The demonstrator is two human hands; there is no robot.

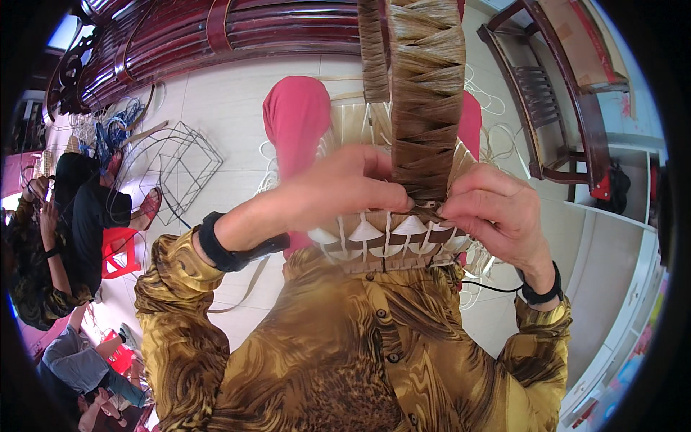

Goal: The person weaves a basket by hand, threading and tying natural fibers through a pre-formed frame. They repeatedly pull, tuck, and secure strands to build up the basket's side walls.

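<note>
A woven basket (356,264) with a tan wall and white mushroom-shaped patterns rests on my lap. From it rises a wide band (426,97), wrapped in crossing brown strands like a handle, and a narrower one (372,48) stands behind it. My left hand (345,186) grips the wide band's lower end, some fingers partly hidden behind it. On the other side my right hand (494,208) pinches a brown strand (429,209) at the band's foot, just above the basket's rim. The fingertips of both hands nearly meet there.
A dark red wooden bench (291,27) stands ahead, a wooden chair (567,108) to the right. At left, a wire frame (183,162) and tangled blue cord (116,127) lie on the floor. Two people work there near red plastic stools (120,251). Loose pale strips (496,140) lie right.
</note>
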